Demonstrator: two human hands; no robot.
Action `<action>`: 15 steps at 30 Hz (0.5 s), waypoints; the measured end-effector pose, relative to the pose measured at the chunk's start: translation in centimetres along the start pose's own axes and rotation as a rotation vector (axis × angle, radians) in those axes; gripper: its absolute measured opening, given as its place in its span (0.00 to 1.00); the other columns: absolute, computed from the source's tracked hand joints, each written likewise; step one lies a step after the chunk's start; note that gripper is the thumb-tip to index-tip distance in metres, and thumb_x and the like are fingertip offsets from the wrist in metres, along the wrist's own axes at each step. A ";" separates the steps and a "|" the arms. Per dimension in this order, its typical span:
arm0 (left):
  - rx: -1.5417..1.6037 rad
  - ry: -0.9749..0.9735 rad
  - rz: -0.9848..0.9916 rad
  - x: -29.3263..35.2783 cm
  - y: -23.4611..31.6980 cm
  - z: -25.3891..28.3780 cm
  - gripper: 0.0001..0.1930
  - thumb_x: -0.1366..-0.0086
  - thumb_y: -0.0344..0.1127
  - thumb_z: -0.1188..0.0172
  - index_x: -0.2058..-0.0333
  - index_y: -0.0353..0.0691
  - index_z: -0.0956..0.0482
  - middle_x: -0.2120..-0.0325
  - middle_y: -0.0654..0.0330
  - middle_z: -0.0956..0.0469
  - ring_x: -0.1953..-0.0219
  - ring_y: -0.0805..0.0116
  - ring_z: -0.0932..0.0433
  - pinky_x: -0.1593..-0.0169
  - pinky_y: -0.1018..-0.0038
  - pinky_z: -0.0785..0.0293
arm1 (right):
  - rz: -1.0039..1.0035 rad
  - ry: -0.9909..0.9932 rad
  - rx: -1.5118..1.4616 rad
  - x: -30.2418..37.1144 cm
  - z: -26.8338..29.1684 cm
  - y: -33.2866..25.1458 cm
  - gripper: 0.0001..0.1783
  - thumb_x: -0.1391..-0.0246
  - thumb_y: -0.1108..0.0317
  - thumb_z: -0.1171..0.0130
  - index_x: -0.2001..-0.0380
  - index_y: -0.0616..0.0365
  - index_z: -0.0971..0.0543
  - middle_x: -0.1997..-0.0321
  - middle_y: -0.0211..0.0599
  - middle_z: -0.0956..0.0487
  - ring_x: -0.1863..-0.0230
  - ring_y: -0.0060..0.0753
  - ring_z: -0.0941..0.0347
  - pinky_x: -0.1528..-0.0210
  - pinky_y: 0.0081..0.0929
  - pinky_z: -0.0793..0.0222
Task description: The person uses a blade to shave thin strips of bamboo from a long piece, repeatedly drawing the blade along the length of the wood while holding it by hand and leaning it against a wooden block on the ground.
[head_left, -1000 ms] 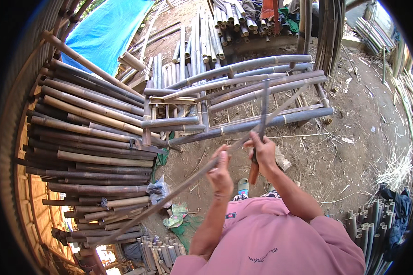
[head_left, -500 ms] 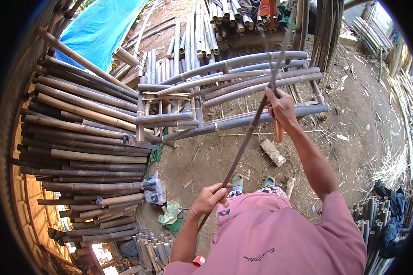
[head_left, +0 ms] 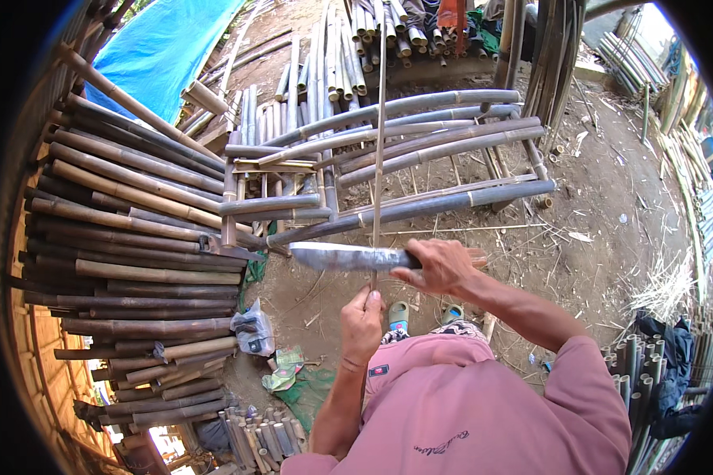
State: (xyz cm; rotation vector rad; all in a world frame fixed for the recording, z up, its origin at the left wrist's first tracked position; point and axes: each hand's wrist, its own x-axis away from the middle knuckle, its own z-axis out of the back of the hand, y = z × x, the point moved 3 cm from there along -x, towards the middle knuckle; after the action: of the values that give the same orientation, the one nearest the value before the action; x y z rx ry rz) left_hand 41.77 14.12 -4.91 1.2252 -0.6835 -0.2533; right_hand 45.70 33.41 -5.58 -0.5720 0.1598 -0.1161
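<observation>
A wide-bladed machete (head_left: 337, 256) lies level across the view, its tip pointing left. My right hand (head_left: 442, 267) is closed round its handle, and the brown butt end shows past the fingers. The blade crosses a long thin bamboo strip (head_left: 380, 150) that stands nearly upright in the picture; whether it touches the strip I cannot tell. Just below the blade my left hand (head_left: 362, 324) pinches the strip, thumb on top. The strip's lower part runs down behind my left wrist and is mostly hidden.
Beyond my hands stands a bamboo frame (head_left: 444, 202). Stacked bamboo poles (head_left: 158, 269) fill the left side, with a plastic bag (head_left: 253, 328) beside them. A handsaw (head_left: 234, 249) rests on the stack. Cut poles (head_left: 640, 368) stand at the lower right. Shavings litter the dirt floor.
The strip has swung from a slant to nearly upright. My right hand has come down and nearer, turning the machete's broad side into view. My left hand has moved up slightly.
</observation>
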 end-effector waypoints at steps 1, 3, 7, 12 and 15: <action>0.028 0.006 0.005 0.5 0.1 -0.3 0.15 0.29 0.34 0.52 0.51 0.31 0.25 0.82 0.71 0.35 0.82 0.85 0.41 0.81 0.84 0.46 | -0.039 0.041 -0.023 -0.5 0.1 0.8 0.28 0.46 0.37 0.45 0.70 0.54 0.27 0.76 0.41 0.22 0.76 0.45 0.23 0.73 0.41 0.28; 0.078 0.027 0.009 2.1 0.0 -0.4 0.16 0.29 0.34 0.52 0.48 0.31 0.26 0.81 0.71 0.34 0.82 0.86 0.40 0.80 0.85 0.45 | -0.189 -0.018 0.030 -1.8 2.5 1.7 0.29 0.44 0.37 0.48 0.68 0.55 0.27 0.77 0.43 0.22 0.76 0.46 0.23 0.72 0.42 0.28; 0.001 0.012 -0.057 3.6 -1.2 -0.2 0.18 0.29 0.33 0.52 0.45 0.32 0.28 0.79 0.69 0.32 0.79 0.84 0.38 0.76 0.83 0.41 | -0.202 0.046 0.023 -1.8 2.7 3.4 0.29 0.43 0.37 0.50 0.64 0.55 0.25 0.75 0.45 0.20 0.77 0.43 0.23 0.74 0.41 0.27; -0.182 -0.040 0.026 3.9 1.2 0.2 0.18 0.31 0.33 0.52 0.47 0.29 0.27 0.72 0.59 0.23 0.71 0.75 0.27 0.66 0.77 0.29 | 0.202 0.049 0.021 0.5 2.3 0.1 0.27 0.44 0.40 0.46 0.65 0.56 0.25 0.76 0.44 0.22 0.79 0.44 0.24 0.75 0.42 0.28; -0.263 0.008 -0.135 4.9 -0.5 -0.1 0.18 0.31 0.33 0.52 0.47 0.29 0.27 0.67 0.50 0.21 0.66 0.68 0.23 0.61 0.73 0.27 | -0.284 0.046 -0.013 -1.8 4.3 4.3 0.29 0.46 0.38 0.45 0.68 0.56 0.24 0.76 0.46 0.20 0.76 0.45 0.22 0.74 0.42 0.28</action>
State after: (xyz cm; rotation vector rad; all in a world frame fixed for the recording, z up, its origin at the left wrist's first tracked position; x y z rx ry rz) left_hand 45.72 11.42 -3.69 1.0207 -0.5415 -0.4362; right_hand 44.99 39.57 -4.19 -0.6035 0.1237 -0.4048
